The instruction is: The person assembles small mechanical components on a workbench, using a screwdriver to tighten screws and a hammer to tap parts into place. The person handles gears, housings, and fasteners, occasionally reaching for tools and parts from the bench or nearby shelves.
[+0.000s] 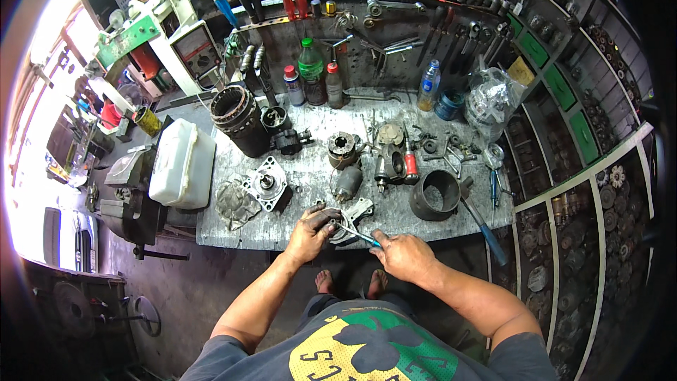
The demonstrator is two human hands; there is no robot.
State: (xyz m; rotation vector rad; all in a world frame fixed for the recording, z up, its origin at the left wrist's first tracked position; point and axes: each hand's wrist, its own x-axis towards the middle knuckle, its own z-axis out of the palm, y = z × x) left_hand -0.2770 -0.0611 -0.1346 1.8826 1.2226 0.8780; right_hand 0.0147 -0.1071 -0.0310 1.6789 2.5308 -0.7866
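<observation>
My left hand (310, 231) grips a small round metal part (333, 226) at the front edge of the workbench (233, 229). My right hand (405, 255) holds a blue-handled screwdriver (356, 235), its tip set against that part. A grey cast metal housing (357, 209) lies just behind the part, touching it or close to it. Both hands are greasy.
On the bench lie a dark metal ring (435, 195), a motor body (345, 182), a square flanged cover (266, 183), a stator (238, 118), a white plastic tank (182, 162) and bottles (310, 70). A vise (130, 201) stands left. Tools hang on the back wall; shelves of parts fill the right.
</observation>
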